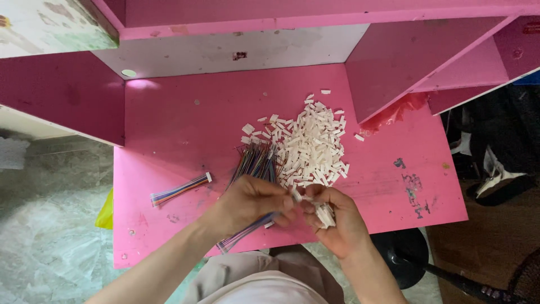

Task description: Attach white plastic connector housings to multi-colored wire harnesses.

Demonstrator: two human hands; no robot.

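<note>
The left hand (pixel 250 201) pinches a wire set (pixel 243 235) that trails toward the body from the grip. The right hand (pixel 332 217) cups several white housings (pixel 325 214) and presents one at its fingertips. Both hands meet just on the near side of the housing pile (pixel 309 146) on the pink desk (pixel 185 112). Which way the housing's opening faces cannot be told.

Recommended practice: keep the wire ends level and square to the housing, then press straight, without twisting. A loose wire bundle (pixel 256 160) lies touching the left edge of the pile; a finished set (pixel 180 190) lies well left of it.
</note>
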